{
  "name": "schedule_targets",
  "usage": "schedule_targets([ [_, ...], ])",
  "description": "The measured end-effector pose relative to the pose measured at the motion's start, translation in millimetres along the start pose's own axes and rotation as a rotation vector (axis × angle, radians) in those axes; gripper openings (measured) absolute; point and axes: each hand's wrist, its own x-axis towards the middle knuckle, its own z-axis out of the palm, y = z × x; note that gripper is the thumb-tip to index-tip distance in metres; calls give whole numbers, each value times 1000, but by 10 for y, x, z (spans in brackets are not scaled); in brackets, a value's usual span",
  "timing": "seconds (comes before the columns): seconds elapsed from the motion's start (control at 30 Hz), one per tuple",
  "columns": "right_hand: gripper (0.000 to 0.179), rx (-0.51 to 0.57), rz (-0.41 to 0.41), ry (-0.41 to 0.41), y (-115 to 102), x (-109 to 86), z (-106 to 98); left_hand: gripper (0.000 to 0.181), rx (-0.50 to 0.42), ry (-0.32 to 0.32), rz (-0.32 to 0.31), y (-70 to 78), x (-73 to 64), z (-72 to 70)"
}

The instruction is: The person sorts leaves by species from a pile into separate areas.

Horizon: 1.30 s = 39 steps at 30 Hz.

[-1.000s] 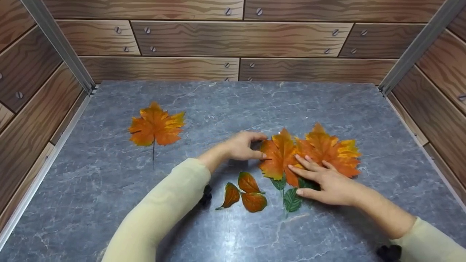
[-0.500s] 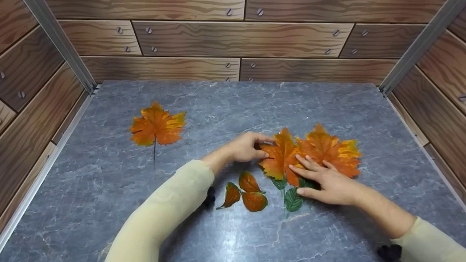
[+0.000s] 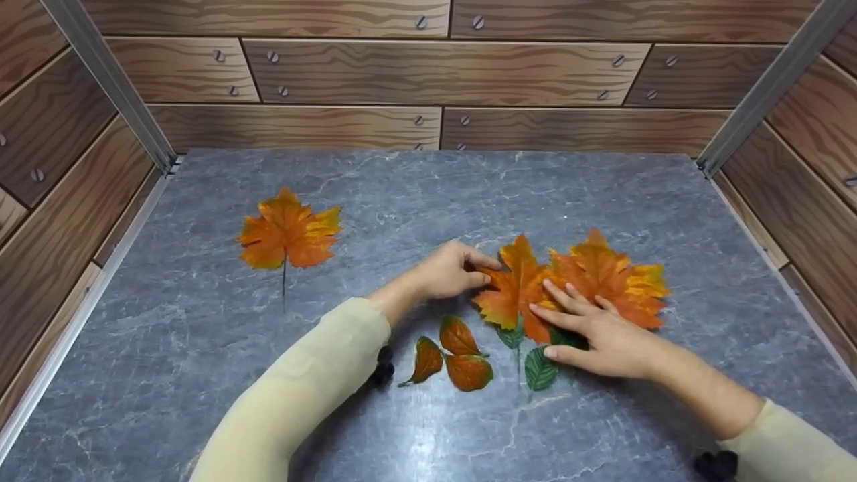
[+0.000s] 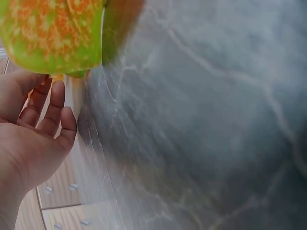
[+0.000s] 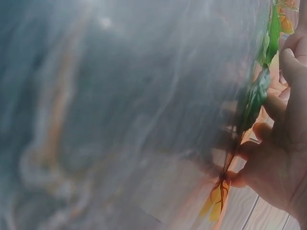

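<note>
In the head view, two orange maple leaves lie side by side at right of centre. My left hand (image 3: 450,270) pinches the outer edge of the left maple leaf (image 3: 514,284) between thumb and fingers. With fingers spread, my right hand (image 3: 606,338) rests over the seam between that leaf and the right maple leaf (image 3: 602,274). Green leaves (image 3: 541,368) stick out below them, near my right thumb; part of them is hidden. In the left wrist view a blurred green-rimmed orange leaf (image 4: 53,36) covers my fingertips. The right wrist view shows a dark green leaf (image 5: 256,98) beside my fingers.
Three small brown-orange leaves with green edges (image 3: 467,371) lie on the grey marbled table (image 3: 415,201), below my left hand. Another orange maple leaf (image 3: 288,231) with a dark stem lies at the left. Wood-patterned walls (image 3: 442,73) and metal posts enclose the table.
My left hand has moved slightly right and its fingers have come onto the left maple leaf, which has shifted a little left. The right maple leaf has shifted slightly right. My right hand stays put.
</note>
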Motion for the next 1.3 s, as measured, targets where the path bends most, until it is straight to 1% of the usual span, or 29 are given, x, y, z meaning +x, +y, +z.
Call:
schedule_targets([
  [0.13,69,4,-3,7,-3,-1,-5,30,-57,38,10,4,-25,-59],
  [0.33,67,25,-7,8,-3,-19,-21,31,-140,70,40,36,-79,-201],
  [0.53,67,32,-8,-18,12,-8,-20,33,-201,104,48,64,-170,-365],
  [0.67,68,25,-12,-19,20,0,-11,34,-276,130,73,93,-224,-477],
  [0.77,68,21,-16,-16,21,0,-2,34,-334,159,86,118,-269,-559],
  [0.93,69,15,-18,-14,10,1,2,33,-392,207,84,169,-344,-665],
  [1.07,69,9,-18,-13,-5,1,-10,31,-452,215,76,201,-372,-676],
  [1.3,68,8,-18,-14,-22,10,-23,32,-497,204,57,252,-357,-569],
])
